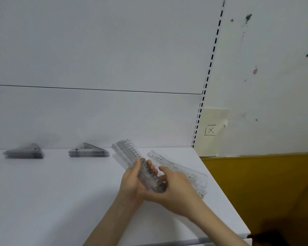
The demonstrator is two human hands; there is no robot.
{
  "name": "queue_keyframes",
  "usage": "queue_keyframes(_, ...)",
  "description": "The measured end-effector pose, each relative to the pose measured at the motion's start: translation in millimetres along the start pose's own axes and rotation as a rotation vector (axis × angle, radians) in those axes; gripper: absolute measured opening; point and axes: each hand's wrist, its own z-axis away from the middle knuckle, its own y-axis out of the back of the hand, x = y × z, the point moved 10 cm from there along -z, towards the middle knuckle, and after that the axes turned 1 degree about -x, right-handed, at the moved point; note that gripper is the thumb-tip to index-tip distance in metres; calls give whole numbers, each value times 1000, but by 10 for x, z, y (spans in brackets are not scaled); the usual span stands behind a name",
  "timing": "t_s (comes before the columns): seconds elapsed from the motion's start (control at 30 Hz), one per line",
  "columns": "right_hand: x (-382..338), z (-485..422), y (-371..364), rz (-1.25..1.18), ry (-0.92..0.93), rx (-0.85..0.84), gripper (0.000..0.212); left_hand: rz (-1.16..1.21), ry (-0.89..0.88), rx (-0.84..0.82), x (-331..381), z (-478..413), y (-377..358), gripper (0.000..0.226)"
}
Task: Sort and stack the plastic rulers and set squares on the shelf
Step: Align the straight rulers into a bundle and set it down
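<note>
A bundle of clear plastic rulers (132,153) is held tilted above the white shelf (52,192). My left hand (132,181) grips it from the left, fingers curled round its far side. My right hand (174,187) holds the bundle's near end from the right. More loose clear rulers (183,172) lie on the shelf just behind my right hand. Two stacks of set squares stand by the back wall: one (24,152) at far left, another (88,151) left of the bundle.
The shelf's right edge (222,192) runs diagonally beside a yellow panel (256,183). A slotted shelf upright (205,82) rises at the back right corner. A paper note marked with an X (211,130) is stuck on the wall.
</note>
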Motion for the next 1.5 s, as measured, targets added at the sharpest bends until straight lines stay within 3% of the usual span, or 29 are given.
queue_keyframes(0.1, -61, 30, -27, 109, 60, 102, 34, 36, -37, -7, 12, 20, -13, 25)
queue_keyframes(0.37, -46, 43, -73, 116, 95, 75, 21, 44, 50, -33, -75, 18, -28, 36)
queue_keyframes(0.47, 55, -23, -2, 78, 63, 13, 36, 37, 38, -21, -76, -12, 7, 38)
queue_keyframes(0.53, 315, -161, 332, 56, -4, 120, 43, 44, 4, -9, -25, -26, 33, 37)
queue_keyframes(0.6, 599, -273, 671, 321, -96, 205, 48, 61, -12, 8, 5, -27, 63, 36)
queue_keyframes(0.7, 990, -391, 685, 512, -214, 105, 58, 86, 12, 9, -15, -22, 71, 35)
queue_keyframes(1.0, 1232, -496, 668, 46, -244, 174, 14, 107, 13, 19, 9, 3, 78, 33)
queue_keyframes(1.23, 1034, -371, 868, -619, -100, 192, 4, 97, 19, -8, 12, 25, 54, 34)
queue_keyframes(1.37, 897, -314, 920, -814, 0, 175, 10, 118, 47, -13, -16, 21, 55, 33)
queue_keyframes(1.5, 772, -334, 891, -846, 69, 117, 13, 116, 76, -43, -44, 40, 0, 28)
